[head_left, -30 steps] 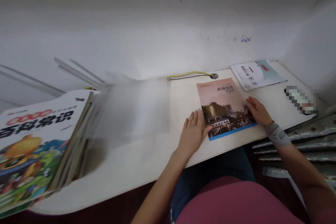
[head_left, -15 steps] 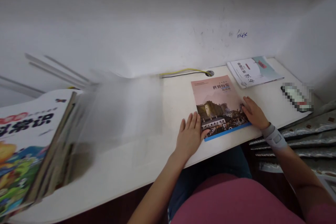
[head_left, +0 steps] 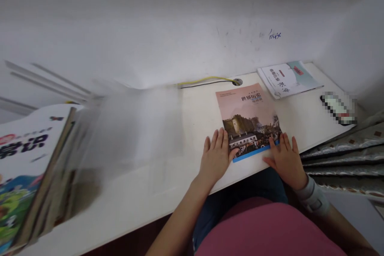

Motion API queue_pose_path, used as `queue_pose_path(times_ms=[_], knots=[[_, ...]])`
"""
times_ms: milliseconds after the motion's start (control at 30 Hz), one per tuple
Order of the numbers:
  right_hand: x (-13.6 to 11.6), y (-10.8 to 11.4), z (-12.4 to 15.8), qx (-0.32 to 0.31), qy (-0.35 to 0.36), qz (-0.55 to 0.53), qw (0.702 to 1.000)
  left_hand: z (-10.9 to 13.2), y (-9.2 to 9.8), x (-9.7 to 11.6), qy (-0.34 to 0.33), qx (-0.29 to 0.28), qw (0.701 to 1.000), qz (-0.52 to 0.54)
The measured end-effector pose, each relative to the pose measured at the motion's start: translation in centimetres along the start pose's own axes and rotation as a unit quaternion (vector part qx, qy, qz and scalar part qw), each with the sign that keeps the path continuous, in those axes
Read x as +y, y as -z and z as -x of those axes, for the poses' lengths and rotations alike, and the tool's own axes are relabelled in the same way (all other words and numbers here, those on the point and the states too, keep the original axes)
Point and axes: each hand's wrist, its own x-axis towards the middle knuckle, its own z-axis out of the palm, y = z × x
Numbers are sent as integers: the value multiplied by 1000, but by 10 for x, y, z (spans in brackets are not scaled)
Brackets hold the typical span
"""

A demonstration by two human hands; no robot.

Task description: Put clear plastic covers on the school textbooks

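Both the left hand (head_left: 216,154), loosely spread, and the right hand (head_left: 286,161), spread wider, touch the lower corners of a pink, rectangular paper booklet (head_left: 244,118) flat on the white surface (head_left: 195,128), near a white-and-teal paper booklet (head_left: 289,80).

On the desk (head_left: 144,196), we see a book (head_left: 243,106) lying between our left hand (head_left: 215,156), which rests at its near left corner, and our right hand (head_left: 286,160), at its near right corner. Beyond our right hand lies a second book (head_left: 289,80); farther right sits a phone-like object (head_left: 338,108). Beyond our left hand, a cable (head_left: 207,78) runs beside the wall (head_left: 180,40). Well left of that hand is a pile of books (head_left: 21,180).
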Motion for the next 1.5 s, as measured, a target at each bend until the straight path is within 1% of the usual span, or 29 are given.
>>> queue_pose_path(times_ms=[167, 233, 267, 333, 367, 433, 467, 500, 533, 567, 600, 667, 700, 767, 833, 900, 1000, 1067, 1133, 1233, 1300, 1500], knots=[[-14, 6, -10, -11, 7, -24, 1000, -1, -2, 3, 7, 3, 999, 33], [-27, 11, -17, -7, 28, -41, 999, -2, -1, 4, 12, 15, 997, 77], [-34, 14, -21, -7, 48, -51, 998, -2, 1, 4, 15, 29, 994, 109], [-50, 18, -28, -14, 112, -78, 991, -1, 7, -1, 32, 81, 979, 185], [-57, 20, -31, -21, 156, -96, 983, 0, 11, -4, 46, 114, 967, 222], [-66, 23, -35, -36, 262, -145, 953, 7, 19, -15, 78, 171, 945, 269], [-68, 25, -37, -41, 313, -175, 933, 12, 22, -20, 92, 185, 940, 273], [-69, 26, -39, -44, 352, -205, 912, 18, 24, -26, 99, 185, 941, 264], [-68, 28, -44, -45, 375, -229, 897, 24, 24, -30, 99, 169, 949, 245], [-66, 29, -49, -44, 383, -243, 890, 30, 23, -34, 92, 139, 961, 220], [-65, 30, -57, -42, 379, -243, 892, 36, 22, -36, 81, 103, 973, 192], [-65, 30, -76, -40, 365, -211, 906, 42, 17, -35, 56, 38, 988, 141], [-67, 28, -87, -43, 370, -188, 909, 43, 15, -34, 47, 19, 991, 121], [-76, 21, -106, -61, 407, -150, 899, 43, 11, -31, 38, 7, 994, 99], [-87, 11, -119, -92, 446, -123, 882, 42, 9, -31, 40, 7, 994, 97], [-96, 1, -127, -125, 449, -99, 879, 44, 8, -35, 64, 15, 994, 89], [-101, -7, -131, -161, 398, -55, 901, 55, 7, -48, 105, 32, 992, 63], [-100, -6, -132, -169, 362, -21, 916, 63, 7, -57, 105, 37, 992, 56], [-101, -2, -132, -165, 360, 2, 918, 69, 6, -63, 90, 39, 994, 56], [-108, 0, -125, -150, 408, 1, 900, 72, 4, -65, 84, 53, 994, 52], [-114, -4, -119, -135, 427, -7, 894, 72, 2, -64, 88, 66, 993, 54], [-127, -22, -108, -91, 415, -19, 905, 73, -2, -66, 87, 97, 986, 105]])
